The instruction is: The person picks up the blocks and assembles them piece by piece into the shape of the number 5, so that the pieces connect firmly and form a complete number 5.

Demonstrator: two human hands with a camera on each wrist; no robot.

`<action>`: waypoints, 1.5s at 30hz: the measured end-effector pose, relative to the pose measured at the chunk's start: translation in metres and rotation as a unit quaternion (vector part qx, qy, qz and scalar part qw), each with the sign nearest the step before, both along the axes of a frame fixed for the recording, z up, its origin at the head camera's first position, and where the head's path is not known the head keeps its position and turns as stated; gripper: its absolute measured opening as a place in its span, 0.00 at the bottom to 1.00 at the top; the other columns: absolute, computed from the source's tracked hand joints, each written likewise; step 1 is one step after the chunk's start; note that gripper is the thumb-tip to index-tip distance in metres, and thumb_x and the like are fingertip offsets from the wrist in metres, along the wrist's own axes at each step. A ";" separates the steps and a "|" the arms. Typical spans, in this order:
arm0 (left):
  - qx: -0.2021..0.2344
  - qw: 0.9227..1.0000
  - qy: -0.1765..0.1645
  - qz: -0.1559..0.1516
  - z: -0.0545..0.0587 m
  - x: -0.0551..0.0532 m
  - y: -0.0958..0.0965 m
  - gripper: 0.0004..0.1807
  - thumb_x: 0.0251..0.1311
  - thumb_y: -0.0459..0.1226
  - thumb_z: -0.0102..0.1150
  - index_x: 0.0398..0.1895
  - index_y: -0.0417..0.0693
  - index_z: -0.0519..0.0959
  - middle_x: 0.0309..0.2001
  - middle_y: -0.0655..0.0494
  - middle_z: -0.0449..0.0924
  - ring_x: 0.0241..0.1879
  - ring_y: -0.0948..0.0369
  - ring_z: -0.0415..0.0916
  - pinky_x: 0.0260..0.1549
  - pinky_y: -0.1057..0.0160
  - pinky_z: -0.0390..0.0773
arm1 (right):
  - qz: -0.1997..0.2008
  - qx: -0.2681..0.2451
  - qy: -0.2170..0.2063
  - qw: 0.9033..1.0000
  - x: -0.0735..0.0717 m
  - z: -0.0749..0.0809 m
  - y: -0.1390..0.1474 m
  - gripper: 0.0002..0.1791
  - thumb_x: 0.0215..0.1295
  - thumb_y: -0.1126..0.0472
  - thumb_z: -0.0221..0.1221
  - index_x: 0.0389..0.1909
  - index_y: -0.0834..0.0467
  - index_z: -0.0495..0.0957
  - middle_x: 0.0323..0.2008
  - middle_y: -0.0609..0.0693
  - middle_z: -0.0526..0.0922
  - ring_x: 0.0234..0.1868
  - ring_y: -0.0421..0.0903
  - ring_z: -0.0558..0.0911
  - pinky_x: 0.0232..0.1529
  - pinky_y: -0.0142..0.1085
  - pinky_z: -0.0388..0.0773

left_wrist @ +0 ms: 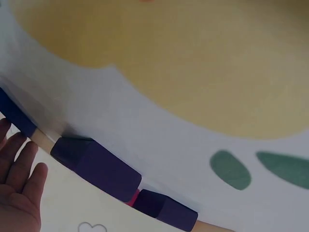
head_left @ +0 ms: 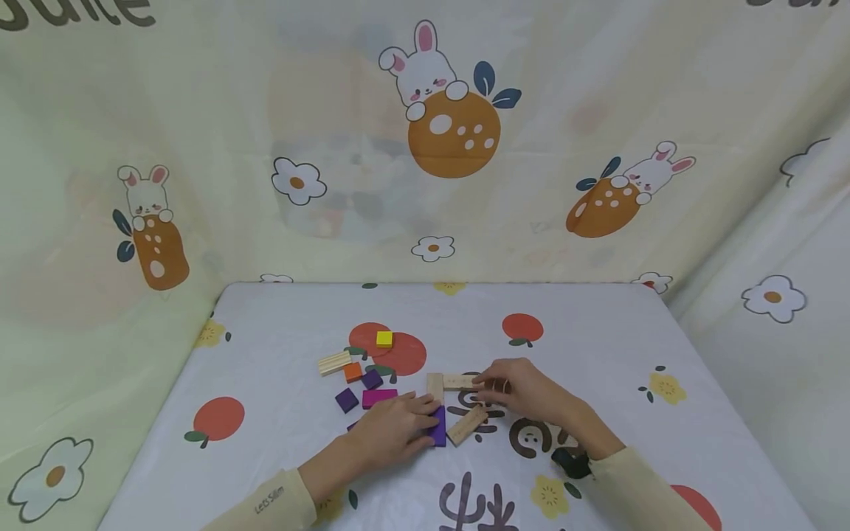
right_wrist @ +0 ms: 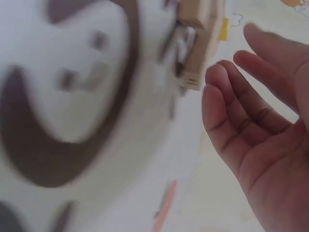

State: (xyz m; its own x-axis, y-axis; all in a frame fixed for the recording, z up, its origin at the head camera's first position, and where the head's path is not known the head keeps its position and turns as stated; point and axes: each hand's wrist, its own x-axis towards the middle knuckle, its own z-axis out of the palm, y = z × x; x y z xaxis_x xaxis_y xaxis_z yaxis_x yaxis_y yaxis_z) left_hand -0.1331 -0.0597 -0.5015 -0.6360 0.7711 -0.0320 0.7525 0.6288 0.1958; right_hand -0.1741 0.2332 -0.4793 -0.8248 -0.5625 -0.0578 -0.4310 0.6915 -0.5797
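Note:
My left hand (head_left: 395, 431) lies over a purple block (head_left: 439, 428), its fingertips touching that block and the plain wooden block (head_left: 434, 384) standing in line beyond it. A second plain wooden block (head_left: 458, 382) runs to the right from there, forming a corner. Close to its right end is my right hand (head_left: 524, 387), fingers loosely bent. In the right wrist view, that hand's fingers (right_wrist: 215, 111) appear just apart from the block's end (right_wrist: 192, 79). Slanted between the hands lies another wooden block (head_left: 468, 425).
Left of the corner sit a magenta block (head_left: 379, 398), dark purple cubes (head_left: 347, 400), an orange cube (head_left: 353, 372), and pale wooden sticks (head_left: 334, 363). A yellow cube (head_left: 384, 339) is farther back. The patterned tablecloth (head_left: 279, 317) meets a hanging curtain (head_left: 345, 96) behind.

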 end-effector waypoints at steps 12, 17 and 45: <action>0.015 1.000 0.016 0.001 0.005 0.001 0.004 0.20 0.76 0.46 0.61 0.66 0.55 0.83 0.73 0.56 0.78 0.75 0.58 0.74 0.74 0.51 0.73 | 0.012 0.022 0.037 0.999 -0.062 0.017 -0.050 0.15 0.72 0.58 0.68 0.54 0.61 0.88 0.39 0.48 0.90 0.36 0.37 0.82 0.37 0.28 0.80; 0.012 1.000 0.012 0.009 0.005 0.001 0.006 0.19 0.75 0.45 0.62 0.65 0.57 0.84 0.71 0.58 0.79 0.74 0.59 0.75 0.74 0.51 0.73 | 0.011 0.033 0.035 0.999 -0.085 0.019 -0.075 0.16 0.72 0.58 0.68 0.55 0.61 0.87 0.42 0.51 0.91 0.39 0.41 0.84 0.39 0.31 0.82; 0.062 0.996 -0.056 0.036 -0.002 -0.003 0.003 0.19 0.75 0.44 0.63 0.66 0.56 0.83 0.72 0.57 0.78 0.74 0.57 0.75 0.74 0.49 0.72 | 0.013 0.047 -0.002 0.999 -0.121 -0.015 -0.158 0.24 0.64 0.52 0.75 0.59 0.58 0.87 0.47 0.52 0.90 0.44 0.43 0.81 0.51 0.35 0.83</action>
State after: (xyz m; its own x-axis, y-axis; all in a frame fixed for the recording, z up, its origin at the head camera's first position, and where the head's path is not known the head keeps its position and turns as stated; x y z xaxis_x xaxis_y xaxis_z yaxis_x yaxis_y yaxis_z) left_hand -0.1361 -0.0572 -0.5039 -0.6869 0.7266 -0.0134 0.6757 0.6454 0.3560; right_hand -0.2949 0.0748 -0.4940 -0.8091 -0.5764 -0.1145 -0.4478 0.7308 -0.5152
